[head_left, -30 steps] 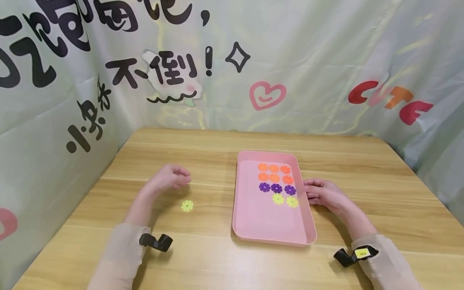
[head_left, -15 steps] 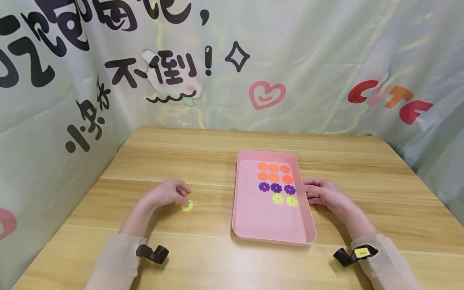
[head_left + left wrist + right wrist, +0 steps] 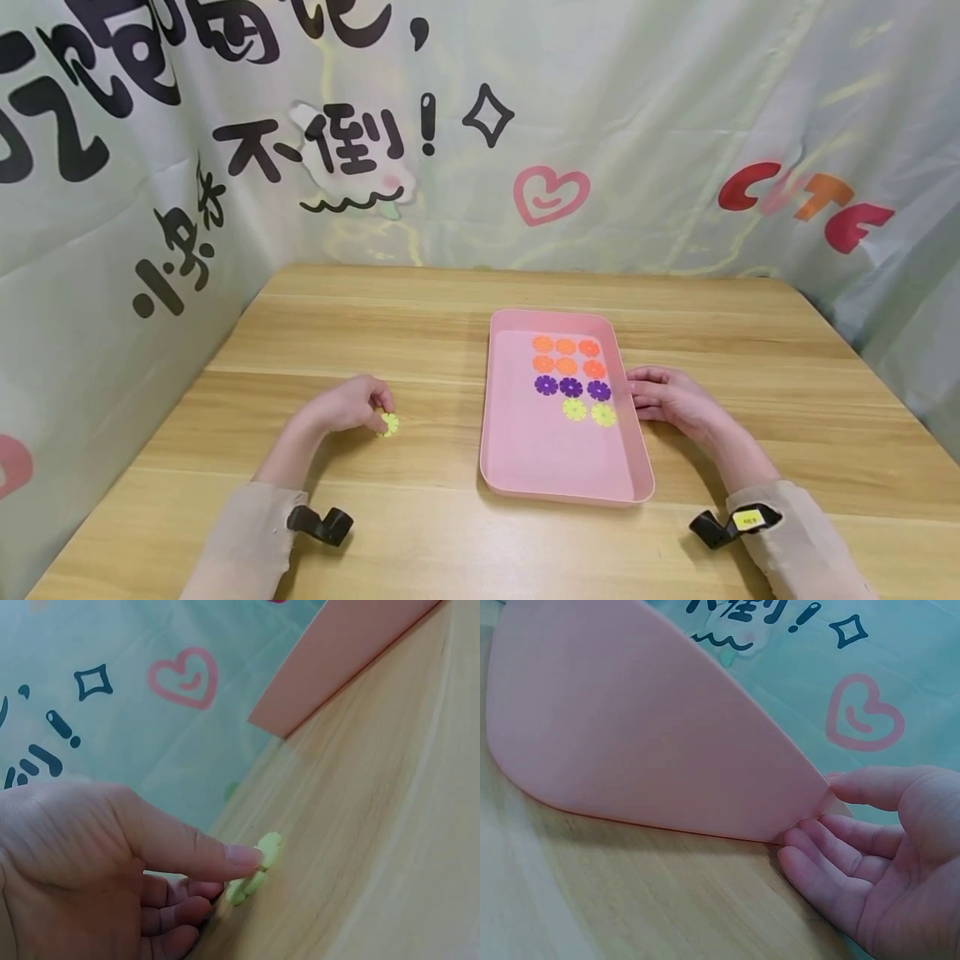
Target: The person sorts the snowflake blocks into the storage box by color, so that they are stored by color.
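My left hand (image 3: pixel 348 406) pinches a yellow-green flower-shaped disc (image 3: pixel 390 425) between thumb and finger, low over the table left of the tray. In the left wrist view the thumb lies across the notched disc (image 3: pixel 268 847), while the other fingers curl behind. A pink rectangular tray (image 3: pixel 540 483) lies right of the middle. Against its right wall rests my right hand (image 3: pixel 675 402), its fingertips touching the outside. Seen from the right wrist, the thumb meets the rim of the tray (image 3: pixel 667 735) and the other fingers lie lower on the wall.
Inside the tray are rows of flower-shaped discs: several orange ones (image 3: pixel 566 366), three purple ones (image 3: pixel 571 387) and two yellow ones (image 3: pixel 574 409). The wooden table (image 3: pixel 420 533) ends at a printed cloth backdrop (image 3: pixel 637 108) behind and beside it.
My left hand has come down toward me onto the yellow-green disc and now pinches it; the disc has tilted slightly. My right hand stays at the tray's right wall.
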`<state>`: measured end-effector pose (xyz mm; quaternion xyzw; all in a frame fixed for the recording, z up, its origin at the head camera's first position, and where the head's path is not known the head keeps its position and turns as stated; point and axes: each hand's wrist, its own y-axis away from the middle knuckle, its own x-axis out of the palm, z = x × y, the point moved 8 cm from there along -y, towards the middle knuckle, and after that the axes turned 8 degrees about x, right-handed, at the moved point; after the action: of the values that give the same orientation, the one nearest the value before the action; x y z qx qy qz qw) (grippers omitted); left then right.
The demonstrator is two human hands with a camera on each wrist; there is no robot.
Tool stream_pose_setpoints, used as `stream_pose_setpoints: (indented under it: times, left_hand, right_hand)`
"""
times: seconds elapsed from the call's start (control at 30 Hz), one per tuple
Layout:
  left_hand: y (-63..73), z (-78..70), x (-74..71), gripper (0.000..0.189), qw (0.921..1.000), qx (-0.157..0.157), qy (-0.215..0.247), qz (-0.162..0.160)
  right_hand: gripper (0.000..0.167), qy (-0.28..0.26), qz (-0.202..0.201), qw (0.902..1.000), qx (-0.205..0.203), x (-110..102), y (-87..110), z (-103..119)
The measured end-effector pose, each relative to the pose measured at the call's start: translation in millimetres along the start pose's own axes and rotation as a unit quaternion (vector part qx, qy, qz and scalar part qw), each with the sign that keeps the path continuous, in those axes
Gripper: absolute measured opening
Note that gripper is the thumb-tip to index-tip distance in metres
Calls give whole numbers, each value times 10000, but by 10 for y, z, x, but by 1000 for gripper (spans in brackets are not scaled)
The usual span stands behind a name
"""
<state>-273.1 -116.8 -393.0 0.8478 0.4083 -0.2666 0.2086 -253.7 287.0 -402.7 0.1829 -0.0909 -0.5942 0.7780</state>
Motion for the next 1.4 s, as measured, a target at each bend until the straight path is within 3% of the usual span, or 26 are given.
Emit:
stream_pose_setpoints:
  times: [0.2, 0.37, 0.53, 0.77, 0.9, 1.1, 1.27, 1.4]
  left_hand:
    - [12, -27, 5, 28, 9992, 337, -105, 165]
    - [2, -24, 9, 30, 9996, 258, -27, 56]
    - [-20, 57, -57, 27, 9986, 54, 239, -461]
    - [-81, 110, -162, 16, 9930, -215, 477, -1056]
    - [-128, 30, -290, 17, 9880, -242, 456, -1455]
    - [-266, -133, -461, 23, 9746, -79, 1177, -1902]
    - [-437, -292, -451, 25, 9660, 109, 1769, -1880]
    - [-575, -442, -357, 26, 9670, 187, 1923, -1661]
  right_hand:
    - [31, -31, -40, 10000, 4, 3, -1, 7]
    - [25, -134, -3, 9999, -51, 2, 4, 7]
    - [19, -180, 38, 9998, -124, 3, -1, 15]
    - [31, -40, 27, 9999, -98, 8, 5, 19]
    - [33, -46, 30, 10000, -67, 11, 10, 14]
    - [27, -145, 40, 9998, -117, 3, 15, 21]
    - [27, -160, 25, 9997, -160, 4, 16, 21]
    - [31, -91, 12, 9999, -90, 11, 17, 8]
